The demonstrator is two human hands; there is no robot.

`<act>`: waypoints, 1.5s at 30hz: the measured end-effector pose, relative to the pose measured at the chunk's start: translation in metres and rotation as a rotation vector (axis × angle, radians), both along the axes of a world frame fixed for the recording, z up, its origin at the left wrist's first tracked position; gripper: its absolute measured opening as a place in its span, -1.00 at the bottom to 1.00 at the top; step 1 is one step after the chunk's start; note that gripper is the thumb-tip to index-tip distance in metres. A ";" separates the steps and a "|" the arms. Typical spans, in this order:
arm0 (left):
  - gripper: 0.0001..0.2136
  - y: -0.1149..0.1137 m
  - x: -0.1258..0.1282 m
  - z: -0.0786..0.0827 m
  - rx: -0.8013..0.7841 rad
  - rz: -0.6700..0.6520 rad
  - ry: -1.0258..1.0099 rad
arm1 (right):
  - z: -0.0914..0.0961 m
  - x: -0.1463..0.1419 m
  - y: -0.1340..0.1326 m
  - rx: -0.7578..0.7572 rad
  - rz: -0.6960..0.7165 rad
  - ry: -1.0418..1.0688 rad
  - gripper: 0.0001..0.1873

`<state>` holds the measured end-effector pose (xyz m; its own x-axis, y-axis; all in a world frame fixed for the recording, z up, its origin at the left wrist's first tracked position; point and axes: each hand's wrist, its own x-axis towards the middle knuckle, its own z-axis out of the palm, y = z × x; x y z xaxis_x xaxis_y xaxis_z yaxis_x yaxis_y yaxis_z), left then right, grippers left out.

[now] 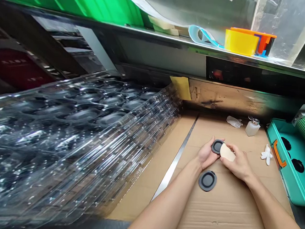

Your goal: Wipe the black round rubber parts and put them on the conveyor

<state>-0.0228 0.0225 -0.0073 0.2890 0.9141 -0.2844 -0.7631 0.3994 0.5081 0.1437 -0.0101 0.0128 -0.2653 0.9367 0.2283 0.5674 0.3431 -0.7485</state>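
Middle of the bench (pixel 226 213): brown cardboard sheet laid over it, both hands working just above.
Left hand (pixel 206 154): grip curled closed around a dark grey round disc (pixel 217 146).
Right hand (pixel 239 165): grip clamped on a cream sponge (pixel 227 152), which presses against the disc.
Below the hands: second grey disc (pixel 207 180) lying flat on the cardboard.
Far right corner: clear pump bottle (pixel 252 127), crumpled white wipe (pixel 234 121) beside it.
Right edge: teal tray (pixel 277 175) with orange handle (pixel 279 153).
Left edge: stacked clear blister trays (pixel 73 132) beyond a metal strip (pixel 173 169).
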 end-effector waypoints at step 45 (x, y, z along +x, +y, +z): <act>-0.67 0.007 -0.001 0.000 0.038 0.030 -0.104 | 0.126 0.084 0.131 0.168 -0.357 -0.681 -0.71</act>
<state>-0.0237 0.0296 -0.0072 0.2878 0.9322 -0.2195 -0.8234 0.3579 0.4403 0.2277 0.1211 0.1387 -0.0870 0.9589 0.2700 0.9799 0.1312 -0.1503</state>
